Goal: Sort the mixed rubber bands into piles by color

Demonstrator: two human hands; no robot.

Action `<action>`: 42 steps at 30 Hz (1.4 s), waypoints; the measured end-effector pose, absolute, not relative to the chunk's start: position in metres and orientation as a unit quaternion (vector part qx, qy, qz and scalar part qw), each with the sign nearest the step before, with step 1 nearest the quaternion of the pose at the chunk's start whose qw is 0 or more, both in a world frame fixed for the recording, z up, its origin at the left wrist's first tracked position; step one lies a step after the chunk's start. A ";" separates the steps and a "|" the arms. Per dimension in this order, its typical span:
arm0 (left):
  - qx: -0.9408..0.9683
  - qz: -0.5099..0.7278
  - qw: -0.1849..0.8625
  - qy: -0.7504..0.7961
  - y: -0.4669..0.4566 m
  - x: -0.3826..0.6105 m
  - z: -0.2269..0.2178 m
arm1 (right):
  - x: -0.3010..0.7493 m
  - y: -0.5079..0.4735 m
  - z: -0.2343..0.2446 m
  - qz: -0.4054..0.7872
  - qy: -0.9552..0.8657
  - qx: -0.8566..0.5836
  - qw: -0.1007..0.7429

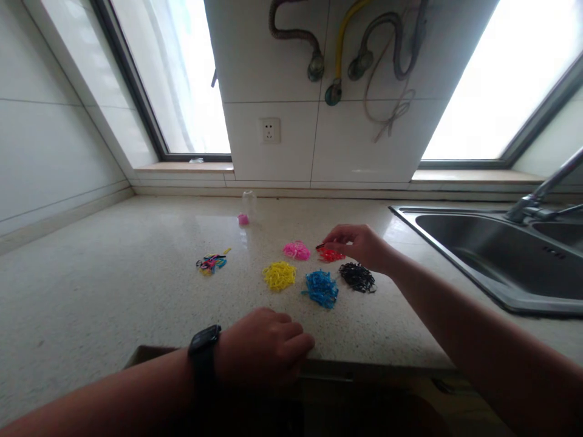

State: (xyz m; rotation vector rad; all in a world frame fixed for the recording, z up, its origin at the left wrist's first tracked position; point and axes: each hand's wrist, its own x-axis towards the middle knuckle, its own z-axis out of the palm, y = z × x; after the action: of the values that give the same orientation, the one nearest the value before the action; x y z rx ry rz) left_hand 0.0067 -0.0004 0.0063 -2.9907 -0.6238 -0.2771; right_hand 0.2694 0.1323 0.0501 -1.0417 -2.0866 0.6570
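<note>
Small piles of rubber bands lie sorted by colour on the speckled countertop (113, 273): pink (296, 250), red (331, 255), black (357, 277), blue (321, 287) and yellow (279, 275). A mixed-colour pile (211, 263) lies apart to the left. My right hand (359, 246) hovers over the red pile, its fingers pinched on a small red band. My left hand (266, 346), with a black watch on the wrist, rests at the counter's front edge, fingers curled under with nothing visible in them.
A steel sink (496, 258) with a tap (542, 194) fills the right side. A small clear jar (248, 197) and a pink lid (243, 219) stand toward the back. Behind are a tiled wall with a socket (270, 130), hoses, and two windows.
</note>
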 end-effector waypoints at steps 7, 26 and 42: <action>-0.974 -0.108 0.032 -0.197 0.000 0.007 0.004 | 0.315 0.134 0.028 0.292 -0.752 -0.431 0.404; -0.972 -0.105 0.027 -0.207 0.000 0.006 -0.002 | 0.341 0.128 0.042 0.382 -0.717 -0.416 0.408; -0.973 -0.107 0.025 -0.205 0.000 0.006 -0.003 | 0.346 0.129 0.042 0.400 -0.721 -0.413 0.387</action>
State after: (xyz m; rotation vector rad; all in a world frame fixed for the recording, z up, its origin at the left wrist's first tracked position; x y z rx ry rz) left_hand 0.0062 -0.0002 -0.0026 -3.0070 -0.6351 -0.3295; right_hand 0.3455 0.1292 0.0419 -1.0504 -1.8346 1.0181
